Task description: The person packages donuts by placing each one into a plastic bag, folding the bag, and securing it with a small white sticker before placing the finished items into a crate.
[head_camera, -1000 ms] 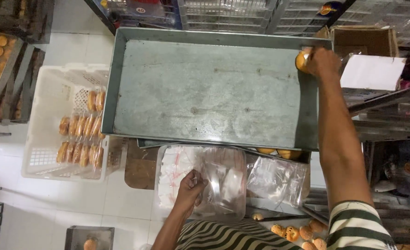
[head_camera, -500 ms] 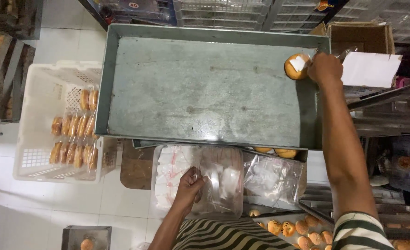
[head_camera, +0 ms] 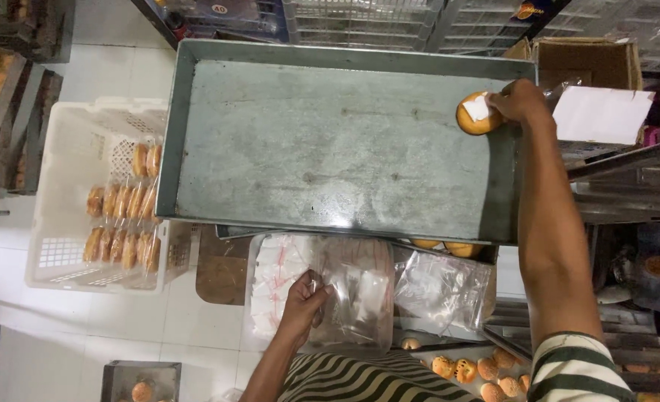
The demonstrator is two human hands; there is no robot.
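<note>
Gripping, right hand: the right hand (head_camera: 520, 100) reaches to the far right corner of the tray, its fingers clamped on a round golden bun (head_camera: 477, 115) that carries a small white square on top.
Bun position: it sits just inside the tray's right wall, touching the hand.
Tray: a large grey metal tray (head_camera: 330, 149), its floor bare apart from the bun.
Left hand: the left hand (head_camera: 305, 296) is near the body, its fingers closed on a clear plastic bag (head_camera: 352, 294) from a stack lying below the tray's near edge.
Left side: a white plastic crate (head_camera: 69, 216) stands on the floor with rows of bagged buns (head_camera: 121, 216) inside.
Near right: more loose buns (head_camera: 479, 368) lie beside the striped sleeve.
Far right: a cardboard box (head_camera: 587, 63) sits beyond the tray.
</note>
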